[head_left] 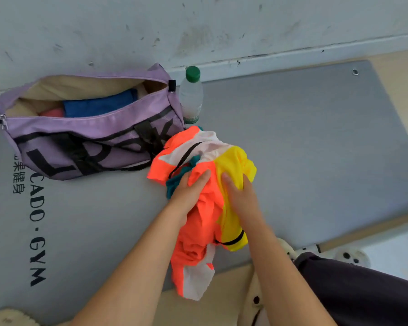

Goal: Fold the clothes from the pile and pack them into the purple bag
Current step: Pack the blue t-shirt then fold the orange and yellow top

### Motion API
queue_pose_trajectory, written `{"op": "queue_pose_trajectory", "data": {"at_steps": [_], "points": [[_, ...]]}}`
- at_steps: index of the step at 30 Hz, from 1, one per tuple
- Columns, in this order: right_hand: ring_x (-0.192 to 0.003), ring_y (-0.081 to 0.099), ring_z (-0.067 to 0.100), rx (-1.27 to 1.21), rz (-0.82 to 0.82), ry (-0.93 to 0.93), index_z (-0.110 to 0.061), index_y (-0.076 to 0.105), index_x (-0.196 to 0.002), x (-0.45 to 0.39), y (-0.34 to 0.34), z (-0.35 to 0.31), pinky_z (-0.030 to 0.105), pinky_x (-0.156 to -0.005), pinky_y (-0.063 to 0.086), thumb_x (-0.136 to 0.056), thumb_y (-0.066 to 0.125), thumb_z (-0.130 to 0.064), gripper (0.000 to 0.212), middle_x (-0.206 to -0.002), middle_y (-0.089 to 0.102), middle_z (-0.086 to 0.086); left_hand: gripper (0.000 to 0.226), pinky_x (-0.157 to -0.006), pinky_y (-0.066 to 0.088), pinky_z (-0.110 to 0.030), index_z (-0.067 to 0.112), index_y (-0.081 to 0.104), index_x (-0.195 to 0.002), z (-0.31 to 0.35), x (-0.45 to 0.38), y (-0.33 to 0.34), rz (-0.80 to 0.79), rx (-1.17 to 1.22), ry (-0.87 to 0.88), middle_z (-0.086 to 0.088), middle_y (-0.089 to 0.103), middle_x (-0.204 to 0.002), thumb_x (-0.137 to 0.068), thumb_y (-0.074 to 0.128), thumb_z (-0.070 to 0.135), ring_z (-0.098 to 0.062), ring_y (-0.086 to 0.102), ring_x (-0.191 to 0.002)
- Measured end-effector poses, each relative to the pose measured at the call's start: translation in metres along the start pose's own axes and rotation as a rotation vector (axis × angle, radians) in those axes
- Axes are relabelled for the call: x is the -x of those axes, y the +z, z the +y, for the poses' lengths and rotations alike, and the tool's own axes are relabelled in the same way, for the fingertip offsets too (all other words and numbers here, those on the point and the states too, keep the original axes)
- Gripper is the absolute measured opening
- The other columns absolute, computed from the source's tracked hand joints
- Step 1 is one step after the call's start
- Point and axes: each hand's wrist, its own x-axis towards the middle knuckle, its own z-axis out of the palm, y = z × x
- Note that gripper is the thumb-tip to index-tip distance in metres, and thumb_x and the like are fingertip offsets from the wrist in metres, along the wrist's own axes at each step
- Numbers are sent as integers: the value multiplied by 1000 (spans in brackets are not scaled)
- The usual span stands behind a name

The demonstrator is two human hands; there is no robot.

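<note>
The purple bag (85,137) lies unzipped on the grey mat at the left. Inside it sit a folded blue cloth (99,105) and a pink one (53,112). To the bag's right is a crumpled orange, white and yellow garment (205,208), with a teal cloth (174,182) bunched under its left side. My left hand (190,191) grips the orange part, thumb on top. My right hand (239,196) grips the yellow part beside it. The lower end of the garment hangs off the mat's near edge.
A clear water bottle with a green cap (191,95) stands against the bag's right end by the wall. The grey gym mat (316,149) stretches to the right. My dark trouser leg (363,290) and pale slippers (349,255) are at the lower right.
</note>
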Motion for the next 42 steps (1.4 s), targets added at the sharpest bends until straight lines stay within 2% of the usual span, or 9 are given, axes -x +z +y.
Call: {"op": "queue_pose_trajectory", "data": {"at_steps": [4,8,13,16,23,29,36,40,42], "points": [[-98,62,4,-140,137,-152,-38,61,-116,-2,-60,-49,25,-81,42,-88,61,-53,32,-90,60,-30,7,-103,47,-35,46,65,-95,58,7,67,-175,-56,258,17,68,-114,-91,60,50,-6,62,-111],[-99,59,6,-187,199,-194,-35,54,-126,4,-110,-84,28,-82,45,-85,62,-58,49,-100,60,-24,17,-78,48,-18,32,65,-83,110,22,83,-74,-155,475,13,69,-90,-96,58,42,-1,63,-85],[-95,58,27,9,295,-87,-9,62,-111,37,-129,-104,34,-73,41,-78,71,-57,59,-98,62,5,47,-66,31,-40,8,41,-58,138,57,43,162,-629,703,-15,48,-70,-97,58,30,-25,48,-70],[-80,58,23,-61,187,-108,-2,65,-93,76,-123,-125,41,-70,51,-76,72,-57,58,-80,60,6,51,-61,30,-40,9,42,-59,146,92,13,200,-665,697,-14,46,-60,-96,57,40,-24,44,-62],[-108,64,40,-216,-224,-367,2,67,-106,182,-126,-197,56,-97,50,-87,69,-17,27,-110,67,27,56,-58,32,-23,0,53,-70,171,199,-62,270,-435,754,-1,43,-67,-96,52,50,-4,41,-59],[-94,64,28,-292,-207,-618,-9,70,-104,274,-125,-258,52,-94,51,-93,62,-12,14,-111,67,26,56,-61,28,-31,-2,51,-75,190,297,-137,477,-308,969,-5,38,-72,-98,50,49,-10,36,-67],[-99,65,27,-395,-554,-683,-3,59,-126,345,-88,-273,37,-89,55,-98,50,-6,29,-115,66,20,24,-98,46,-30,40,70,-95,169,364,-161,233,-208,944,20,71,-104,-92,54,56,1,63,-102],[-90,65,30,-258,-803,-673,4,56,-123,367,-58,-258,38,-80,57,-99,47,-4,27,-104,66,21,63,-89,52,-28,37,59,-113,138,375,-147,112,-329,847,11,71,-110,-60,69,71,-5,66,-104],[-83,65,25,-134,-850,-691,6,60,-114,368,-49,-249,32,-70,57,-98,49,-5,22,-94,67,16,54,-82,51,-20,36,66,-107,124,374,-148,36,-462,796,19,73,-105,-63,76,66,4,66,-98]]}}
